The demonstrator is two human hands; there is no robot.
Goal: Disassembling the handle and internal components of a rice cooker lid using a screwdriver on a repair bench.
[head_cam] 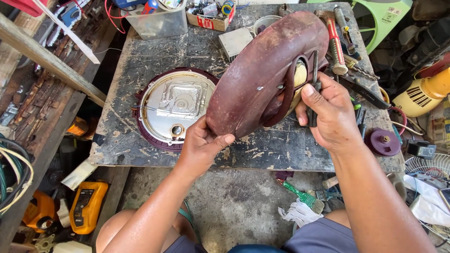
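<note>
Bench: we hold maroon lid tilted above it, beside plate. Lid rigid, light-looking, curved, likely slippery; grip at rim. Left hand pinches lower rim. Right hand clamps screwdriver at lid's handle.

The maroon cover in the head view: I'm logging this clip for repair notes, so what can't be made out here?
- Tool tip: the right hand holds a dark tool whose end goes behind the maroon cover.
- Cover's inner side: turned away from the camera.
- Table behind the cover: hidden by it.
- Left hand fingers: behind the cover's lower edge.
- Box contents: too small, cut by the top edge.
</note>
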